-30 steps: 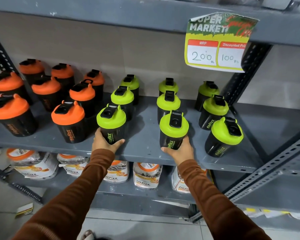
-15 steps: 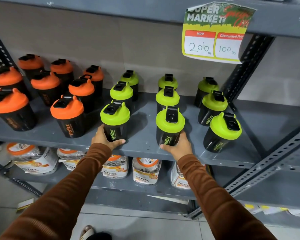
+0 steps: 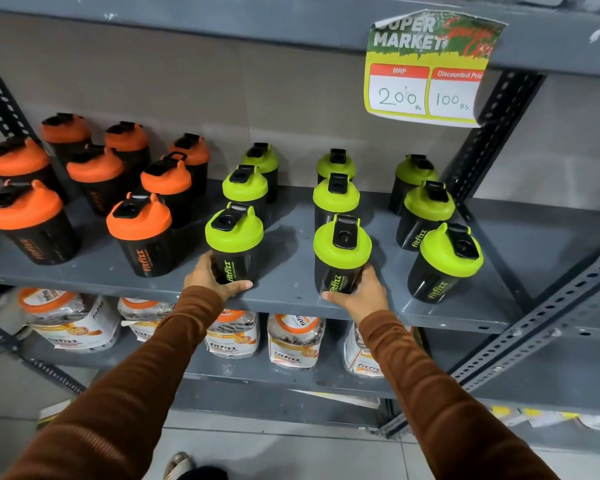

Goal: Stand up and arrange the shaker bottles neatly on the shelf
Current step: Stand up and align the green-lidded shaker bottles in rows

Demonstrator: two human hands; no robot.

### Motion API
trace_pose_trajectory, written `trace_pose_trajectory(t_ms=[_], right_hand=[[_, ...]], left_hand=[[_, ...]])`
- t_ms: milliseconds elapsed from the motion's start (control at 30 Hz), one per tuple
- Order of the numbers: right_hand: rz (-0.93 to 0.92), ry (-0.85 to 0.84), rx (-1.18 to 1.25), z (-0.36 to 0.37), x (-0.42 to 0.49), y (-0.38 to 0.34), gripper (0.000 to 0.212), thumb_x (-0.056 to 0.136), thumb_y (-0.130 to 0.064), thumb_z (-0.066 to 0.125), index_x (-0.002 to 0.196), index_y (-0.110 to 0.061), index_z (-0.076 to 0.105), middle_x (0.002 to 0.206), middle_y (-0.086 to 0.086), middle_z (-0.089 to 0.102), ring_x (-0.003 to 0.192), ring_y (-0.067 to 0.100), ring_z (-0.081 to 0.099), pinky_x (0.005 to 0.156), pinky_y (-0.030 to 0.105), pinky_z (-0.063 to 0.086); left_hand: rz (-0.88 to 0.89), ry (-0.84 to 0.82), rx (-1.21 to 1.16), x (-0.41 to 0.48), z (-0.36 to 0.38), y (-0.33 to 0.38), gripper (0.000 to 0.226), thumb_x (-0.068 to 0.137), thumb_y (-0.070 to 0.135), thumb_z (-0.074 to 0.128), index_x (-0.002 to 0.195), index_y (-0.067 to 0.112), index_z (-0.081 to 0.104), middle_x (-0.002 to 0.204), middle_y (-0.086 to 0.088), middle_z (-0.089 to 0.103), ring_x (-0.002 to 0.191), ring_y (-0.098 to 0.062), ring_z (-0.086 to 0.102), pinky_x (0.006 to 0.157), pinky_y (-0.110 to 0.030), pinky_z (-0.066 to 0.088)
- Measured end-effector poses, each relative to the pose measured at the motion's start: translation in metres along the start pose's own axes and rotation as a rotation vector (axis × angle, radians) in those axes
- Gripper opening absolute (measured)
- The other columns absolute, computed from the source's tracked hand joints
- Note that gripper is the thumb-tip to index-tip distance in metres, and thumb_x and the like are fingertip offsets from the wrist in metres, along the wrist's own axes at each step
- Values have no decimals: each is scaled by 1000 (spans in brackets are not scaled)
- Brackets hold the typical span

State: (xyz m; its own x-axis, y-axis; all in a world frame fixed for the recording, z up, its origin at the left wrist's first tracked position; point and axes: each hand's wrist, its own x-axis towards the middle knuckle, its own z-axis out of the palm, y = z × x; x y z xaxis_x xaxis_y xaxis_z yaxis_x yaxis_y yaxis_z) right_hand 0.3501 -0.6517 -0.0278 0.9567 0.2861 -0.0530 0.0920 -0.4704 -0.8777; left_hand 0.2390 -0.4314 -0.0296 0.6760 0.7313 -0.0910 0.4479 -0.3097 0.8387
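Grey metal shelf, bottles upright in rows. Left hand wrapped round front green-lid bottle; right hand gripping neighbouring green bottle, both near front edge.

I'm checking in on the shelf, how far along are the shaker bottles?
Mostly done: every orange-lid bottle and green-lid bottle stands upright in rows. In hand: the left hand and right hand each grip a front green bottle. Left: squaring the loose orange rows.
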Motion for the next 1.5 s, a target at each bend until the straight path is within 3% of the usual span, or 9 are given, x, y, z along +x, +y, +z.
trace_pose_trajectory(t_ms=[167, 1500], right_hand=[[0, -31, 10, 1, 0, 1, 80, 55, -12, 87, 121, -12, 42, 122, 11, 61, 112, 28, 57, 98, 36, 44], [32, -40, -18, 4, 4, 3, 77, 54, -16, 88, 118, -13, 45, 120, 12, 63, 112, 30, 57, 102, 46, 45]], left_hand=[[5, -7, -1, -2, 0, -1, 84, 54, 24, 86, 124, 8, 43, 126, -17, 57, 112, -33, 55, 100, -45, 44], [-1, -28, 86, -7, -5, 8, 80, 60, 24, 83, 126, 7, 42, 127, -16, 56, 114, -35, 53, 102, -42, 41]])
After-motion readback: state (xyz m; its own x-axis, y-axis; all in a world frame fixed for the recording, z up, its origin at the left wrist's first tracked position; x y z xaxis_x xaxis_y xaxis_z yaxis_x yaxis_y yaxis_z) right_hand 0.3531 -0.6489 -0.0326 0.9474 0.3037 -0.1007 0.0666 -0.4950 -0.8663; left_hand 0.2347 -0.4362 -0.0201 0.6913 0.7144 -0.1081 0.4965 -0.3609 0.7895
